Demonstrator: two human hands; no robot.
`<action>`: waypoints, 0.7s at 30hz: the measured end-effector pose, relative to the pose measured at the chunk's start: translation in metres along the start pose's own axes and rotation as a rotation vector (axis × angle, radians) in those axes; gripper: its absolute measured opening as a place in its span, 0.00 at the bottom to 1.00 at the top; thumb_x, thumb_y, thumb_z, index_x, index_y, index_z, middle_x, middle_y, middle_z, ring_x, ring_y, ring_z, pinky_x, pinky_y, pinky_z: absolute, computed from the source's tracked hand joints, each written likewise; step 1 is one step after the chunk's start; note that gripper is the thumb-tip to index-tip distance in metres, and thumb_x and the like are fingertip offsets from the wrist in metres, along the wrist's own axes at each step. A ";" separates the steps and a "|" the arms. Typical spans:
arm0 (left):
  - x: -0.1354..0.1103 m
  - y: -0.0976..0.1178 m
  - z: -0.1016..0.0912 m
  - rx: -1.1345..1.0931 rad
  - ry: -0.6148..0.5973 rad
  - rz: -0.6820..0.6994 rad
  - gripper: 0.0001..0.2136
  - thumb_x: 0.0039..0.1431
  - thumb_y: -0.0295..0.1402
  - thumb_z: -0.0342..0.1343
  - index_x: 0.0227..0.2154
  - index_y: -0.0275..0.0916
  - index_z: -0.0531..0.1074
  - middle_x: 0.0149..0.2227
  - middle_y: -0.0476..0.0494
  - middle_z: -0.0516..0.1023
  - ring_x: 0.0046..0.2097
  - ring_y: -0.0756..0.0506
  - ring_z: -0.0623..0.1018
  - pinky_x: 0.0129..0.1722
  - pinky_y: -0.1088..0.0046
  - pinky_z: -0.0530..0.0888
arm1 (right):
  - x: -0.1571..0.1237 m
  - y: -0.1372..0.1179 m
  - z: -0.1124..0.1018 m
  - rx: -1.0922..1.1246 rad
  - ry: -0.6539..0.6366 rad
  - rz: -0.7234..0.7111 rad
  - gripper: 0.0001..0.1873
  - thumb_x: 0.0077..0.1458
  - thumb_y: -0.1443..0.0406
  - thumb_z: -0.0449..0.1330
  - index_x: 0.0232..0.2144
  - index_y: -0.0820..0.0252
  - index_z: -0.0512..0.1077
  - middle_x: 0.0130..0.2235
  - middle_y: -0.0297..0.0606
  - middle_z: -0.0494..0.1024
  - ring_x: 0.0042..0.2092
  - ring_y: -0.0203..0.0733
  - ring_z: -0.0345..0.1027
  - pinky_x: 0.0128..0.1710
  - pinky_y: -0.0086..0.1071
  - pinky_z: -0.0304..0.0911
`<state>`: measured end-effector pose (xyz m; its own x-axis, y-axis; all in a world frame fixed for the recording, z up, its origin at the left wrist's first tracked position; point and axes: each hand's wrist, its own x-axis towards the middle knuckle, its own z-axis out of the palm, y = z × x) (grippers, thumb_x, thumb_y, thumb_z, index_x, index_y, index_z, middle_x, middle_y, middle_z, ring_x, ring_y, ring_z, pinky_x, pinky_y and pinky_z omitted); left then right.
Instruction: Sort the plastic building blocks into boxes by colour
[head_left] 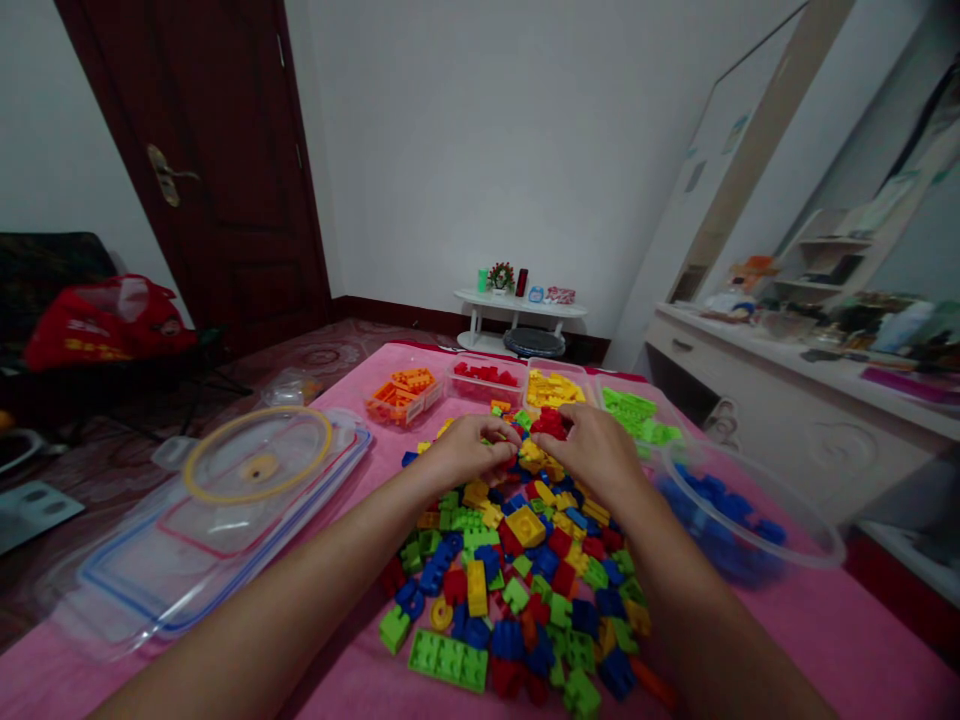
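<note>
The fingertips of the left hand (469, 450) and the right hand (596, 455) sink into the brick pile (517, 570), so whether they pinch anything cannot be told (red pieces (550, 424) lie between them). Both forearms (300, 610) run off the bottom edge. The dresser clutter (840, 325) is blurred.

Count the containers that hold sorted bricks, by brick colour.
Orange-brick tub: 1
Red-brick tub: 1
Yellow-brick tub: 1
Green-brick tub: 1
Blue-brick bowl: 1
Total: 5
</note>
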<state>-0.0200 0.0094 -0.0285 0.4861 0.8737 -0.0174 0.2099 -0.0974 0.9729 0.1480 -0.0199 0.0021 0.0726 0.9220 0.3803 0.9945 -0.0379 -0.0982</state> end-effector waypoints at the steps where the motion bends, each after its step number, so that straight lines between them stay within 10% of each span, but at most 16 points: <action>1: 0.000 0.000 0.000 -0.012 -0.012 -0.009 0.08 0.52 0.26 0.52 0.36 0.33 0.71 0.23 0.50 0.72 0.21 0.53 0.73 0.19 0.80 0.70 | 0.000 0.000 0.000 0.010 -0.007 0.004 0.15 0.45 0.52 0.58 0.24 0.58 0.71 0.28 0.39 0.75 0.30 0.42 0.66 0.23 0.30 0.42; 7: 0.001 -0.002 -0.001 -0.085 0.020 0.023 0.18 0.50 0.33 0.58 0.44 0.32 0.70 0.24 0.48 0.74 0.20 0.52 0.73 0.21 0.76 0.72 | 0.003 -0.003 0.003 0.284 0.068 -0.018 0.14 0.43 0.55 0.59 0.19 0.60 0.67 0.22 0.37 0.71 0.25 0.37 0.61 0.23 0.29 0.45; 13: -0.002 0.016 -0.006 -0.198 0.391 0.424 0.19 0.52 0.36 0.57 0.47 0.35 0.69 0.42 0.41 0.75 0.34 0.48 0.77 0.26 0.77 0.75 | -0.001 -0.017 0.014 1.465 -0.207 0.386 0.09 0.41 0.61 0.60 0.25 0.60 0.67 0.20 0.30 0.69 0.19 0.32 0.56 0.19 0.26 0.50; 21: -0.001 0.001 -0.001 0.358 0.412 0.585 0.19 0.53 0.28 0.55 0.49 0.42 0.70 0.43 0.43 0.76 0.43 0.45 0.75 0.44 0.69 0.72 | -0.014 -0.046 0.031 2.421 -0.460 0.714 0.10 0.47 0.70 0.49 0.31 0.62 0.69 0.26 0.37 0.77 0.26 0.38 0.69 0.26 0.33 0.66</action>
<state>-0.0213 0.0092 -0.0267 0.2640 0.7323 0.6277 0.3107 -0.6806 0.6635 0.0985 -0.0194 -0.0277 -0.1446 0.9660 -0.2144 -0.8411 -0.2341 -0.4876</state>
